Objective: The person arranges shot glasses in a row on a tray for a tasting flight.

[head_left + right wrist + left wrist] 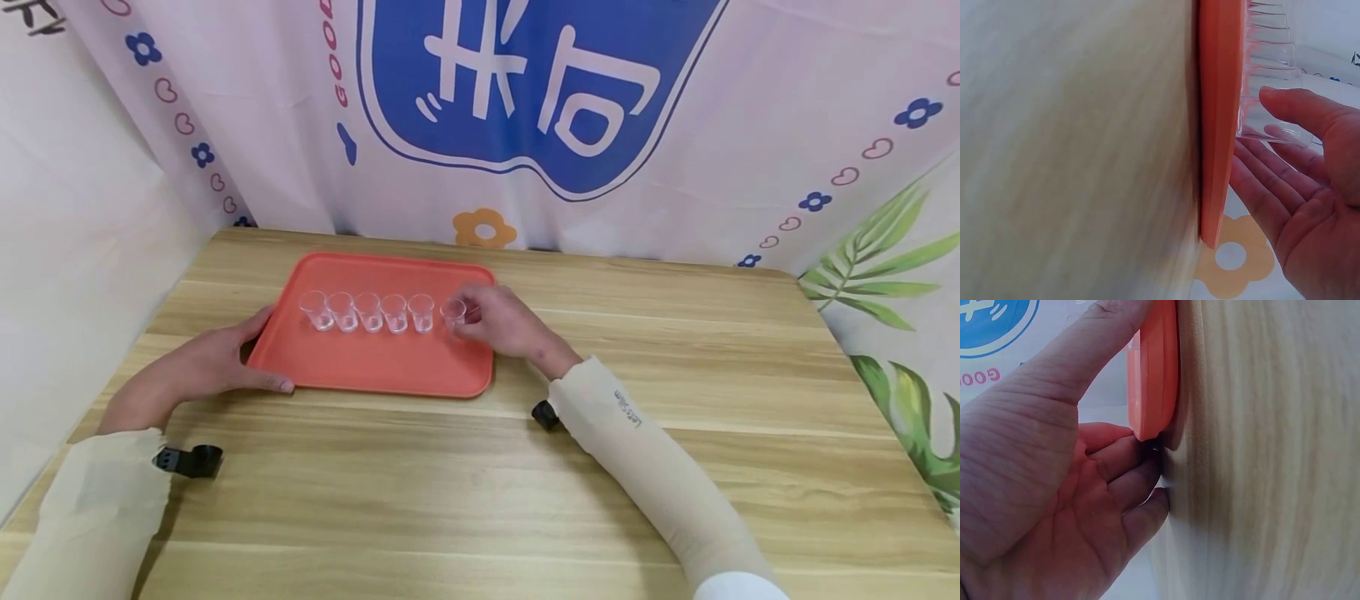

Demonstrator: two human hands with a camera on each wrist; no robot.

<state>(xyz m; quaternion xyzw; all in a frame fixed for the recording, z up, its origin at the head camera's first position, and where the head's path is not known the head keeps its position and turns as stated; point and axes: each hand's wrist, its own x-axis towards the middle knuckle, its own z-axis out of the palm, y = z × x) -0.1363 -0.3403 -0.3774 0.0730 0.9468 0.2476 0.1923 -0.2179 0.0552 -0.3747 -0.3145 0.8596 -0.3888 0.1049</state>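
Note:
A red tray (375, 367) lies on the table with a row of several small clear plastic cups (367, 312) standing across it. My left hand (217, 358) holds the tray's left end, thumb along the front edge; in the left wrist view its fingertips (1138, 440) reach the tray's underside near the rim. At the row's right end, my right hand (498, 321) has thumb and index finger around the last cup (452, 312), which is set slightly apart from the others. The right wrist view shows the thumb (1297, 106) against that cup's side, its other fingers stretched beyond the tray edge.
The wooden table (465, 483) extends in front and to the right of the tray. A printed curtain (637, 217) hangs along the table's back edge, with a white wall covering (82, 208) on the left and a leaf-patterned one (900, 333) on the right.

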